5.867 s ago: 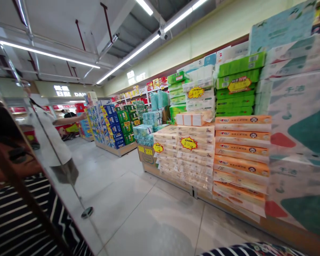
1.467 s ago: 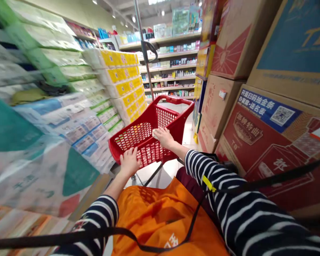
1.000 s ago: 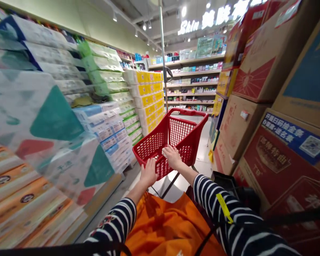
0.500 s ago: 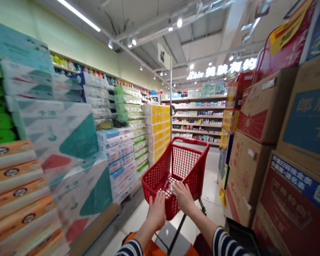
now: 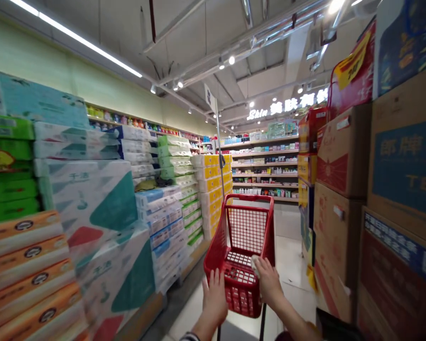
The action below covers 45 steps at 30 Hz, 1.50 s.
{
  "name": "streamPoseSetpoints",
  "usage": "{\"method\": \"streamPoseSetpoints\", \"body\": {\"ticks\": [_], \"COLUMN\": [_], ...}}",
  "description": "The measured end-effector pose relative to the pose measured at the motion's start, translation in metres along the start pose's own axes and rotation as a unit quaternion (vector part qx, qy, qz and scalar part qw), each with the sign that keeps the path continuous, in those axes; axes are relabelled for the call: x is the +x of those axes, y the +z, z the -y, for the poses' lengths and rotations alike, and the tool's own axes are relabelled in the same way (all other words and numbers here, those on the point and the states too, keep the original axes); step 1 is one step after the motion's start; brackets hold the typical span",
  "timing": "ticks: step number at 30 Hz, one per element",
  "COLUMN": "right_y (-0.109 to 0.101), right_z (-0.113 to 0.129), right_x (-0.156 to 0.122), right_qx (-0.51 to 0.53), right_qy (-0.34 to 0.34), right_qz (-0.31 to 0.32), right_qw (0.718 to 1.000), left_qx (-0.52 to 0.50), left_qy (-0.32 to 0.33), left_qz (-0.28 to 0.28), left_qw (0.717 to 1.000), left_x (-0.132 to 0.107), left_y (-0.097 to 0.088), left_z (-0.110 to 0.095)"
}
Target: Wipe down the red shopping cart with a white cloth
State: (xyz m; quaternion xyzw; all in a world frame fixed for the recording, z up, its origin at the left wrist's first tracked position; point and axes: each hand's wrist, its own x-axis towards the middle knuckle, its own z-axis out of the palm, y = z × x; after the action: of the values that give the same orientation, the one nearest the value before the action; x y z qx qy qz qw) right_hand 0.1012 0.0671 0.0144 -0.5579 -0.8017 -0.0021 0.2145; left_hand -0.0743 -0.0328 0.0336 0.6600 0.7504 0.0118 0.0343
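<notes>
a red mesh shopping cart (image 5: 242, 279), teal-and-white patterned tissue packs (image 5: 108, 213).

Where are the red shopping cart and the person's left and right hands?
Red shopping cart (image 5: 248, 195): head view, on the top rim at the far end.
Left hand (image 5: 215, 298): head view, on the middle of the hand.
Right hand (image 5: 269, 282): head view, on the middle of the hand.

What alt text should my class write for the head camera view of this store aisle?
A left hand and right hand rest on a red plastic shopping cart, a small white item at the right hand's fingers. Stacked tissue packs line the left, cardboard cartons the right, with stocked shelves beyond.
</notes>
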Motion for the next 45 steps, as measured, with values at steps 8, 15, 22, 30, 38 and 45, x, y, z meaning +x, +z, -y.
{"method": "streamPoseSetpoints", "body": {"ticks": [8, 15, 22, 30, 38, 45], "right_y": [-0.013, -0.004, 0.008, -0.004, 0.014, -0.009], "right_z": [0.044, 0.010, 0.043, 0.014, 0.065, 0.030], "right_x": [-0.026, -0.046, -0.048, -0.049, -0.041, -0.045], "right_qx": [0.034, 0.026, 0.051, 0.033, 0.064, 0.043], "right_qy": [-0.029, -0.010, -0.076, 0.038, -0.094, 0.016], "right_qz": [0.045, -0.037, -0.022, -0.056, 0.005, -0.025], "right_qw": [0.998, 0.999, 0.996, 0.997, 0.993, 0.999], "left_qx": [0.048, 0.047, 0.032, 0.047, 0.047, 0.060], "left_qy": [0.021, 0.024, 0.044, 0.030, 0.028, 0.010], "left_qz": [-0.031, -0.037, -0.024, -0.007, 0.014, -0.003], "left_qw": [0.998, 0.998, 0.998, 0.998, 0.998, 0.998], "left_x": [-0.005, -0.005, -0.013, -0.015, -0.006, -0.003], "left_y": [0.006, 0.008, 0.005, 0.007, 0.000, 0.001], "left_z": [-0.007, 0.008, 0.000, 0.009, 0.012, 0.017]}}
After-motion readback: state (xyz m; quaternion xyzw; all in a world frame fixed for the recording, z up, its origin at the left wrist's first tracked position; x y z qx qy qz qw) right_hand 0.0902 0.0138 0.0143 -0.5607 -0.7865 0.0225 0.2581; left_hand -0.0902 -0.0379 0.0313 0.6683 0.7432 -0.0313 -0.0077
